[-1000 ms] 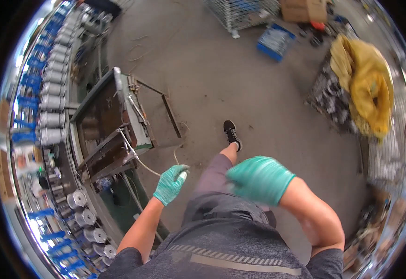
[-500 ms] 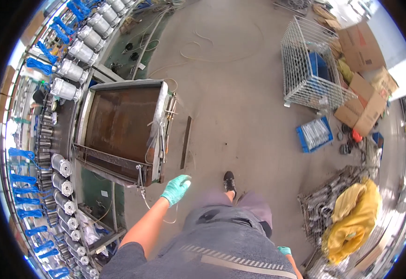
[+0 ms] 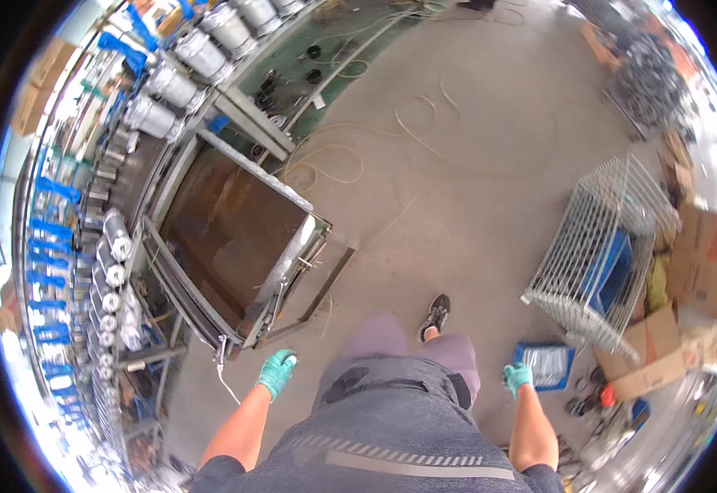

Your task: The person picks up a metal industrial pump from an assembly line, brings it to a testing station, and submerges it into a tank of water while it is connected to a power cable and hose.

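Note:
My left hand [image 3: 277,374], in a green glove, hangs low beside the near corner of a metal-framed tray cart [image 3: 292,200] with a rusty brown bed. It touches nothing, and its fingers are loosely bent and apart. Held out at my other side is my right hand [image 3: 517,377], gloved the same way. Its fingers are curled in, with nothing visible in them. From above, it overlaps the left edge of a blue crate [image 3: 570,361] holding pale, wrapped contents on the floor; the hand appears well above it.
Along the left runs a line of silver motor housings [image 3: 202,54] with bundled blue cables [image 3: 58,190]. A wire cage [image 3: 576,238] stands at the right, next to cardboard boxes [image 3: 703,255]. A thin pale hose [image 3: 412,135] loops over the floor ahead.
My view has turned left and moved forward, so the cage and blue crate appear lower and farther right. My right hand has swung forward into fuller view; my left has dropped back.

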The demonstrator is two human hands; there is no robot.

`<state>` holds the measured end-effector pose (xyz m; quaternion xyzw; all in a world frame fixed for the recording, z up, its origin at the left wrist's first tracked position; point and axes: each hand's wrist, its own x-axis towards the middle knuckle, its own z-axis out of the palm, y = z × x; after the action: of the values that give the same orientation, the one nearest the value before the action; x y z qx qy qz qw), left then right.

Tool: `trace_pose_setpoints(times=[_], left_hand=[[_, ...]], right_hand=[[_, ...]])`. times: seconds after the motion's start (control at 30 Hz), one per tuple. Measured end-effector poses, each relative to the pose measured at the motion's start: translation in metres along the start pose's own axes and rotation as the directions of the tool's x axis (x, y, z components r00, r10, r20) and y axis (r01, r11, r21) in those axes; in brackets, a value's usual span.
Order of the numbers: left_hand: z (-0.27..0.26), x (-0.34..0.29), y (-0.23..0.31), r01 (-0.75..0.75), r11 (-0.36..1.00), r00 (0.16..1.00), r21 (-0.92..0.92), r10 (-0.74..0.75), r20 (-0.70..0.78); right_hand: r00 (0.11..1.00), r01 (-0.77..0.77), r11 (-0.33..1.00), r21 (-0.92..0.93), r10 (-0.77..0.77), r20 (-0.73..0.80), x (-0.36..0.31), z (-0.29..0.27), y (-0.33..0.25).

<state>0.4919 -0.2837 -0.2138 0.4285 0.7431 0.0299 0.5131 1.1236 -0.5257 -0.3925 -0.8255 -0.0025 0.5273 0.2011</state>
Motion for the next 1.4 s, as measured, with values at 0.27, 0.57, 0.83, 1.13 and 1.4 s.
trace_pose_setpoints(times=[0.27, 0.57, 0.83, 1.13, 1.4], left_hand=[[0.074, -0.001, 0.095, 0.026, 0.977, 0.993, -0.213, -0.050, -0.110], [0.095, 0.196, 0.345, -0.250, 0.809, 0.962, -0.533, 0.146, -0.231], [0.036, 0.298, 0.424, -0.281, 0.559, 0.941, -0.780, -0.001, -0.340], [0.015, 0.442, 0.437, -0.149, 0.269, 0.767, -0.952, -0.576, -0.283], [0.020, 0.669, 0.382, 0.030, 0.529, 0.620, -0.848, -0.675, -0.399]], right_hand=[[0.825, 0.561, 0.796, -0.230, -0.560, 0.073, 0.138, -0.081, -0.383], [0.804, 0.588, 0.678, -0.441, -0.550, 0.226, 0.113, 0.018, -0.598], [0.875, 0.477, 0.633, -0.610, -0.404, 0.266, 0.171, 0.053, -0.719], [0.743, 0.667, 0.312, -0.677, -0.356, 0.567, 0.226, 0.307, -0.924], [0.506, 0.750, -0.400, -0.527, -0.167, 0.846, 0.343, 0.629, -1.053]])
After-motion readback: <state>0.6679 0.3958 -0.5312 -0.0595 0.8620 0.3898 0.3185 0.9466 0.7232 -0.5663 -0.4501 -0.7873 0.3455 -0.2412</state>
